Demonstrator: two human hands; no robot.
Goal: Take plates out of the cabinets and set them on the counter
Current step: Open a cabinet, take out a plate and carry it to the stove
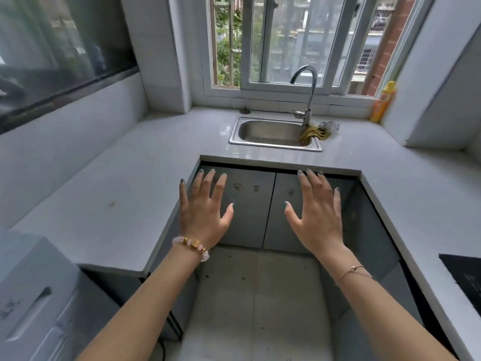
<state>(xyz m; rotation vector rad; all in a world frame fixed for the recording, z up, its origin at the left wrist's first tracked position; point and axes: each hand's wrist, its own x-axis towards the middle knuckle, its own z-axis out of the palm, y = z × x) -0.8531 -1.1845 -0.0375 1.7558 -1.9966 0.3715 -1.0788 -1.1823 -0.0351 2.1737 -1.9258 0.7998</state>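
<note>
A U-shaped white tabletop (104, 204) wraps round a tiled floor (257, 295). The person's two arms reach forward over the gap.

The left hand (205, 212) is flat, its fingers straight and spread apart, and it holds nothing. A beaded bracelet (192, 244) sits on its wrist. The right hand (318, 217) is the same, fingers splayed and empty, with a thin chain bracelet (354, 272) on the forearm. The hands are level with each other and apart. Both are in front of the far cabinets; I cannot tell whether the fingertips touch the door fronts.

Those grey cabinets lie under the far run of tabletop, below the sink. The left cabinet door (247, 220) and the right cabinet door (277, 222) are both shut. Small round knobs (237, 186) sit near the top of the doors, between the hands. Whatever the cabinets hold is hidden behind the doors.

On the far tabletop is a steel sink (260, 145) with a curved faucet (311, 95) at its right far corner. A yellowish cloth (311, 134) is draped over the right rim of the sink, by the base of the faucet. A yellow bottle (384, 102) stands upright at the far right on the sill of the window (286, 43). A white box-like unit (33, 295) fills the near left corner. A dark panel (463, 277) lies in the tabletop at near right.
</note>
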